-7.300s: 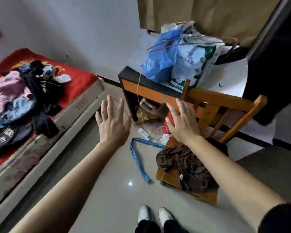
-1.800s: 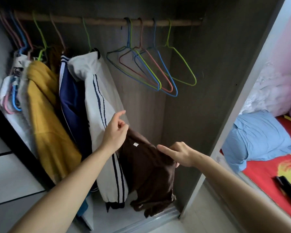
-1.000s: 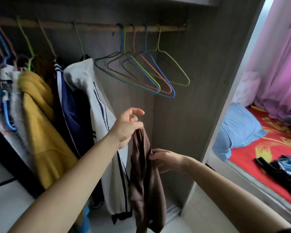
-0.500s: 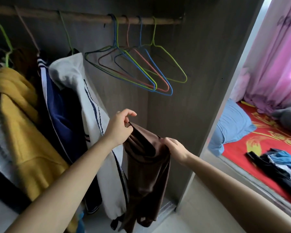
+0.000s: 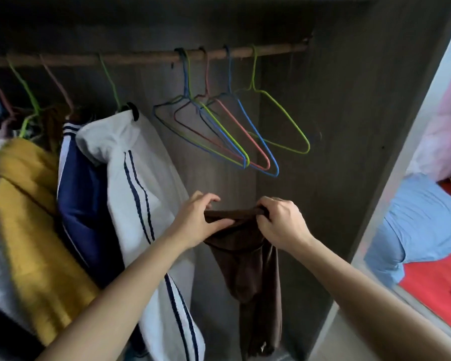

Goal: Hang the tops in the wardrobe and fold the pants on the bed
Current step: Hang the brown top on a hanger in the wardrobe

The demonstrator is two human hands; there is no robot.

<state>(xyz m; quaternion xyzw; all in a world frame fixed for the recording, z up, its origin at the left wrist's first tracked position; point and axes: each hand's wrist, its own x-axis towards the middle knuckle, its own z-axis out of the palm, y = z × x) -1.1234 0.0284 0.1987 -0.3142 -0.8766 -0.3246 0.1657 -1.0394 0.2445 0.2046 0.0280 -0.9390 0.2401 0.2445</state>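
Brown top (image 5: 248, 259) held up inside the open wardrobe (image 5: 349, 126), in its bare right half, well below the rail (image 5: 141, 57). Upper edge bunched into a short, roughly level band between the two hands; rest of the cloth hanging straight down in loose folds toward the wardrobe floor. Left grip (image 5: 197, 220) closed on the band's left end, thumb underneath and fingers curled over the top, index finger slightly raised. Right grip (image 5: 281, 222) closed on the band's right end, fingers wrapped round the rolled edge, knuckles toward the camera. Both forearms bare, reaching in from the lower edge of the view. Not yet on any hanger. Directly above the hands: a cluster of bare wire hangers (image 5: 246, 161) in blue, green and pink, hooked on the rail, close together and tilted to the right. Just left of the left grip: white jacket with dark stripes (image 5: 141, 178) on a green hanger, touching the left forearm. Further left, packed side by side: navy garment (image 5: 81, 191), then yellow garment (image 5: 24, 204). Outside the wardrobe, at the right edge: bed with red sheet (image 5: 432, 277), blue pillow (image 5: 422, 225) on it, pink fabric (image 5: 448, 126) behind.
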